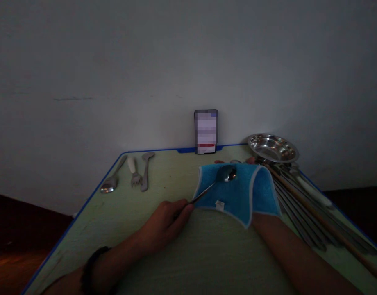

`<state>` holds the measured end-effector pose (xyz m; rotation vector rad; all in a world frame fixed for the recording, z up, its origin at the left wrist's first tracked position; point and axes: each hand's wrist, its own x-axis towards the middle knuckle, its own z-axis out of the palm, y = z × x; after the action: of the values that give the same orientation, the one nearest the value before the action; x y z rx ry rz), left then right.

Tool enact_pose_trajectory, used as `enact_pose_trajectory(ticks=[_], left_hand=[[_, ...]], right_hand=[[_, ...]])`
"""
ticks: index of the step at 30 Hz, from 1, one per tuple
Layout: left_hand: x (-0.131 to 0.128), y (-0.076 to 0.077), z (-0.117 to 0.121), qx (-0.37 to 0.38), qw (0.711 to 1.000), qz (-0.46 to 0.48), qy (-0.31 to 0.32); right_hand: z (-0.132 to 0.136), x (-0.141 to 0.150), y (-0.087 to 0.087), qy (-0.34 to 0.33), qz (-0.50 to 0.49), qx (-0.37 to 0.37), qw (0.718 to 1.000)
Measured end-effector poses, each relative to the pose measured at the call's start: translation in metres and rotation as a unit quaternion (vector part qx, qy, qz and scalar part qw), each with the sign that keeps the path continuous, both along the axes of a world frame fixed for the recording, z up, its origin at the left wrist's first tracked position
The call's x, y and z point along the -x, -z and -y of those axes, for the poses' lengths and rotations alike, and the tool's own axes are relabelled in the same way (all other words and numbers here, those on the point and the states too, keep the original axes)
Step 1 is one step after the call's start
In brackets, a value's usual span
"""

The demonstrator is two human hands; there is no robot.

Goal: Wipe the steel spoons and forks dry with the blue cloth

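My left hand [173, 219] is closed around the handle of a metal spoon [227, 173]. The spoon's bowl rests over a blue cloth [231, 192] with a pale edge and a small white tag. Under that cloth lies my right hand [251, 160], supporting it from below; only some fingertips show past its far edge, and the rest of the hand is covered. One side of the cloth folds down over the right wrist.
At the table's left lie another spoon [108, 186], a white-handled fork [135, 177] and a third utensil [145, 172]. A phone [206, 131] leans against the wall. A steel bowl [273, 147] and several long-handled utensils [302, 213] occupy the right side of the table [176, 262].
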<state>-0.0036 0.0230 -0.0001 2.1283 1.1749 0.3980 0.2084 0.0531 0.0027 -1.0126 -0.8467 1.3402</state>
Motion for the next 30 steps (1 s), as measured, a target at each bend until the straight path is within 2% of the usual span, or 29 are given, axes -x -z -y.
enact_pose_trajectory(ticks=[4,6,13,17,23,30], left_hand=[[0.000,0.001,-0.001,-0.002,1.000,0.014,-0.004],[0.000,0.001,-0.001,-0.004,1.000,0.021,0.001],[0.002,0.004,-0.001,0.006,0.999,0.029,0.033],[0.003,0.005,-0.001,0.020,0.999,0.031,0.030],[0.002,-0.003,-0.001,0.049,0.997,0.024,0.046],[0.002,-0.002,-0.001,0.034,0.998,-0.012,0.060]], right_hand=[[-0.002,0.000,0.008,-0.133,-0.091,0.061,0.985],[-0.001,-0.001,0.013,-0.153,-0.117,0.075,0.978],[0.002,0.004,0.017,-0.112,-0.092,0.087,0.986],[0.000,0.009,0.020,-0.078,-0.064,0.094,0.990],[0.001,0.013,0.022,-0.061,-0.029,0.079,0.995],[0.002,0.016,0.023,-0.036,0.044,0.070,0.996]])
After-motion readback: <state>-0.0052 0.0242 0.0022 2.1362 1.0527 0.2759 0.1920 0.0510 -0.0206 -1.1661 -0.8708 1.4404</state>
